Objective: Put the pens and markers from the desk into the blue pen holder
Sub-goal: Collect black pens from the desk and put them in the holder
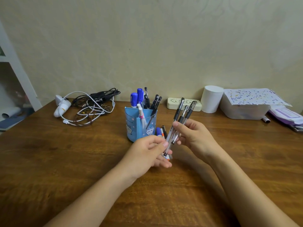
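**Both hands hold pens beside the blue pen holder**

Head view: the right hand [195, 136] is closed around a bundle of three clear-barrelled black pens [180, 118], thumb on the near side and fingers curled behind; the capped ends fan upward and away from the person, tilted to the right. The left hand [147, 154] meets the lower ends of that bundle, thumb and forefinger pinched near the tips, while its other fingers curl loosely around a few more markers [161, 132], among them one with a blue cap and one with an orange band, which poke out above the hand. Whether the left hand actually grips the clear pens or only touches them cannot be told.

The blue pen holder [141, 123] stands upright on the brown wooden surface [65, 161], just behind and to the left of the hands. It already carries blue-capped markers, a pink-and-white marker and several black pens, all leaning.

Further back along the wall lie a tangle of black and white cables [91, 105] with a white charger [61, 106], a cream case [173, 104], a white paper roll [211, 99] and a translucent box [244, 107] topped by a dotted sheet.
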